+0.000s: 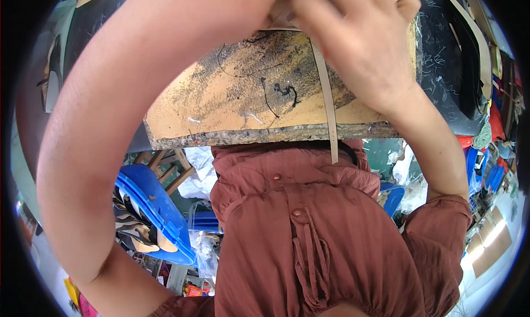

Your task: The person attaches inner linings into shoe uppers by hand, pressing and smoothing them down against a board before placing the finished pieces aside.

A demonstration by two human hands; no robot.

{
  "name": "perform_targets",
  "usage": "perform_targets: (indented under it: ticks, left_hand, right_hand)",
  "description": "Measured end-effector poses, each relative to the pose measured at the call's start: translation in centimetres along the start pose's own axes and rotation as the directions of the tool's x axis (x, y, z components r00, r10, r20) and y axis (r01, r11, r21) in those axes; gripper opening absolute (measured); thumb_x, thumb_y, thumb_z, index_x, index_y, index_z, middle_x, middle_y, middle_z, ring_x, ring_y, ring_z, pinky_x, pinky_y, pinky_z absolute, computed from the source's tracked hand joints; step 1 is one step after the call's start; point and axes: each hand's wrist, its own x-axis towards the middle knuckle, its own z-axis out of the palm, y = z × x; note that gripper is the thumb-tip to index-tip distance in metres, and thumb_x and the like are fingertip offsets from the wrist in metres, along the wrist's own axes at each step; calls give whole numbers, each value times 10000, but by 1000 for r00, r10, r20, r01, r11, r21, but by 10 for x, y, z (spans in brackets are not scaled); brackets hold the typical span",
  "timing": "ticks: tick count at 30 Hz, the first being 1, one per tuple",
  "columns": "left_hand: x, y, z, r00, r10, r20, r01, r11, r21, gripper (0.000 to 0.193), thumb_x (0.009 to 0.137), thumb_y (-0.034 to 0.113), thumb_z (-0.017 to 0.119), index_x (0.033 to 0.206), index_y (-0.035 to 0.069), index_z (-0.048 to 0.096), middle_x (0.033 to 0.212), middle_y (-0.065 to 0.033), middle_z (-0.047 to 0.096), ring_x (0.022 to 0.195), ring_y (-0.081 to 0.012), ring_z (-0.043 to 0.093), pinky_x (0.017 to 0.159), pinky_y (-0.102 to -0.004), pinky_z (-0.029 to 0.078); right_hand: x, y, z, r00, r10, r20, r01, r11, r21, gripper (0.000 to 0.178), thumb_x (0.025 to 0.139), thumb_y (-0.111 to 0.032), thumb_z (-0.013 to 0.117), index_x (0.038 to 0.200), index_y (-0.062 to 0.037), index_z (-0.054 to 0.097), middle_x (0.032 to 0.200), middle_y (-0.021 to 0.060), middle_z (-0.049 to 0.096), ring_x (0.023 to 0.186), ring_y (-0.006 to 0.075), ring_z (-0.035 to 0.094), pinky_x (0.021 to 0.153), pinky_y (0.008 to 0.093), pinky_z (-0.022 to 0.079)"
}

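Observation:
My right hand [364, 41] is at the top of the head view, over the work board, with its fingers curled and slightly blurred. Whatever its fingertips grip is hidden or cut off by the top edge. Beside the thumb shows part of a brown leather piece [281, 16]. A narrow tan strap [326, 88] runs down from there, crosses the board and hangs over its near edge against my clothing. My left forearm arches up from the lower left, and the left hand lies beyond the top edge.
The worn yellow board [187, 104] carries black thread scraps [284, 91]. Dark table surface [441, 68] flanks it, with curved leather strips [475, 46] at right. Below left stands a blue bin [160, 206] with leather offcuts, near a wooden stool [174, 171].

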Motion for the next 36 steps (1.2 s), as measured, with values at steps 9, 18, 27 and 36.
perform_targets:
  ticks: [9, 18, 27, 36]
  left_hand:
    - [-6, -3, -15, 968, 228, 103, -247, 933, 261, 95, 733, 16, 631, 769, -45, 694, 743, -185, 688, 759, -331, 699, 765, -398, 558]
    - [-24, -34, 15, 985, 97, -141, -76, 986, 146, 107, 760, 64, 659, 792, -38, 661, 735, -196, 660, 770, -354, 671, 793, -410, 529]
    - [-37, -45, 50, 893, 140, -429, -76, 984, 163, 131, 884, 96, 601, 920, -25, 565, 820, -217, 640, 865, -400, 637, 745, -487, 489]
    - [-47, -48, 62, 897, 123, -425, -29, 975, 222, 98, 821, -2, 556, 911, -8, 518, 749, -205, 623, 784, -399, 637, 703, -486, 489]
  right_hand:
    - [-18, -24, -12, 974, -53, 219, 36, 996, 83, 178, 704, -119, 639, 848, -51, 718, 867, 3, 588, 944, 163, 578, 922, 300, 426]
    - [-10, -42, -10, 963, -56, 263, 36, 996, 80, 154, 677, -147, 643, 754, -40, 723, 831, 52, 574, 888, 215, 557, 908, 330, 416]
    - [-8, -50, 3, 980, -17, 197, 1, 997, 83, 167, 693, -150, 649, 780, -27, 721, 868, 57, 574, 913, 205, 550, 898, 324, 418]
    - [3, -56, 6, 953, -75, 293, 36, 990, 136, 158, 710, -136, 645, 798, -37, 732, 864, 62, 588, 905, 216, 567, 876, 331, 422]
